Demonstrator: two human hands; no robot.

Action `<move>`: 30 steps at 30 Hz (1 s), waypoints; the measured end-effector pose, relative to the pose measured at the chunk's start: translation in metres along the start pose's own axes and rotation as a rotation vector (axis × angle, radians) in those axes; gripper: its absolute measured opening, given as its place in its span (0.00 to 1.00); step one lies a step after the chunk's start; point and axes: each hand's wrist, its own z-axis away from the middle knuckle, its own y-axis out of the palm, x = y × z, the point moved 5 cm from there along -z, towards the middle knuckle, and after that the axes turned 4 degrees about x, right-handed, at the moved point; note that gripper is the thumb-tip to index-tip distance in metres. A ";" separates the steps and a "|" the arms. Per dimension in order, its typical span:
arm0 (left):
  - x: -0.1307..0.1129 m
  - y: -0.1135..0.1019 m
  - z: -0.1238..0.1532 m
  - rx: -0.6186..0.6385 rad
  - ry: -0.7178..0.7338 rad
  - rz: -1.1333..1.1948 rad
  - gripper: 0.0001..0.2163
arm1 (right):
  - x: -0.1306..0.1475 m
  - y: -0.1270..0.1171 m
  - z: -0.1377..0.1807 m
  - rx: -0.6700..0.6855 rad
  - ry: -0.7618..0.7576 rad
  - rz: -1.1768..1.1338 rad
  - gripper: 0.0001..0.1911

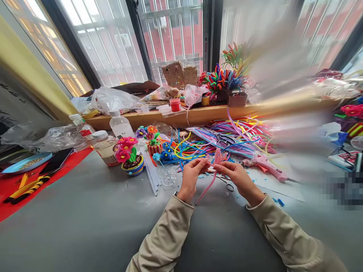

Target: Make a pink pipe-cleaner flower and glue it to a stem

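Observation:
Pink pipe cleaners (217, 158) are pinched between my two hands above the grey table, their loops standing up and one long end hanging down to the left. My left hand (193, 176) has its fingertips closed on the left side of them. From the right, my right hand (238, 176) pinches the same bundle near its middle. Just under the hands lie scissors (229, 186), partly hidden. A pink glue gun (266, 166) rests to the right of my right hand. Left of my left hand is a small clear dish (168, 177) with a blue stem in it.
Behind the hands spreads a heap of coloured pipe cleaners (241, 132). A pot of pink flowers (130, 156), white glue sticks (150, 170) and bottles (120, 122) stand to the left. A wooden ledge (147, 118) runs along the windows. The right side is partly blurred.

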 end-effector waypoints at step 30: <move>-0.002 0.004 0.001 0.093 -0.009 -0.139 0.12 | 0.004 0.013 0.004 0.211 -0.098 0.152 0.13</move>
